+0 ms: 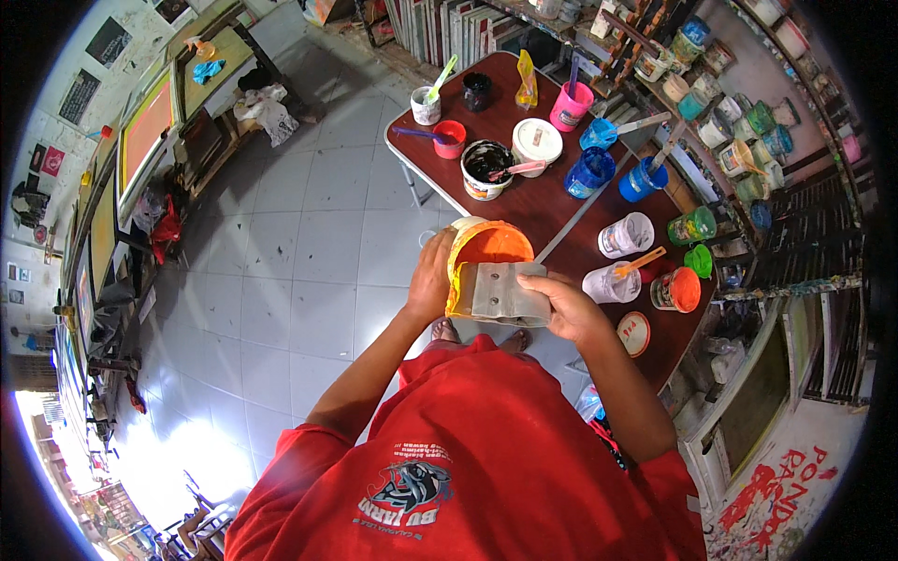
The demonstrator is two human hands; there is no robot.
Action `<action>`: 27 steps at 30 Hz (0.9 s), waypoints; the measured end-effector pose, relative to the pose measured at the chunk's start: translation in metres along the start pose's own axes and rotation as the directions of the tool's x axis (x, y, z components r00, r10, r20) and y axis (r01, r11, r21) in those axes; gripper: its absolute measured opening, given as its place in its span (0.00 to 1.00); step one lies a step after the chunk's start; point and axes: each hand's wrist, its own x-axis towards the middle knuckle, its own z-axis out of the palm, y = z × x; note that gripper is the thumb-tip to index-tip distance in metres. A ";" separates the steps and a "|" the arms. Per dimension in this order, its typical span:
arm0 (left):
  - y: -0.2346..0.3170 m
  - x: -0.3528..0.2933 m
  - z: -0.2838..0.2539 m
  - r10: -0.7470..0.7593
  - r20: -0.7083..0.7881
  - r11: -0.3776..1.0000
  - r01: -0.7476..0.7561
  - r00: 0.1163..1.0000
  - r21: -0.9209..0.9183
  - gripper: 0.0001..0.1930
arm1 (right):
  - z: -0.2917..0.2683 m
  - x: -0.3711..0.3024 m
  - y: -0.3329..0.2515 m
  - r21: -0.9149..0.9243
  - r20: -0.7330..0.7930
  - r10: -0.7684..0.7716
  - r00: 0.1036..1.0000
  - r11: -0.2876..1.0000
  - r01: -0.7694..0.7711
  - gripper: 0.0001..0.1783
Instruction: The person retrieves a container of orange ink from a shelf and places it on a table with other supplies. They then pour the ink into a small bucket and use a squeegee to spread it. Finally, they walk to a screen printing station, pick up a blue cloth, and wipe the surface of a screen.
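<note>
My left hand (432, 278) is wrapped round the side of a tub (496, 241) coated inside with orange ink, tilted so its mouth shows. My right hand (568, 307) grips a grey, flat squeegee (511, 294) with two bolts, thumb on top and the other fingers mostly hidden beneath. The squeegee lies across the near rim of the tub. Yellow-orange ink (456, 292) coats the edge at its left. How much ink the tub holds cannot be made out.
A dark red table (505, 89) ahead and right carries several ink tubs, including a black one (486, 166), a pink one (571, 107) and a blue one (589, 173). Crowded shelves (739, 122) line the right. Printing frames (150, 131) stand at the left beyond grey floor tiles (318, 243).
</note>
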 end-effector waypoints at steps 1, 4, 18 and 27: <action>-0.001 -0.001 -0.002 0.018 0.010 1.000 -0.018 1.000 -0.003 0.29 | 0.000 0.000 0.001 0.005 0.000 0.013 1.000 1.000 -0.013 0.17; -0.007 -0.002 -0.006 0.068 0.028 0.998 -0.067 0.997 -0.009 0.30 | 0.002 0.001 0.004 0.030 0.013 0.042 0.999 0.999 -0.043 0.18; -0.013 0.000 -0.007 0.122 0.023 0.993 -0.121 0.992 -0.009 0.36 | -0.004 -0.002 0.027 0.048 -0.037 -0.158 0.987 0.986 0.159 0.20; 0.001 -0.009 0.009 0.068 0.044 0.994 -0.064 0.997 -0.083 0.40 | 0.005 -0.016 0.028 -0.238 -0.245 -0.459 0.854 0.882 0.406 0.20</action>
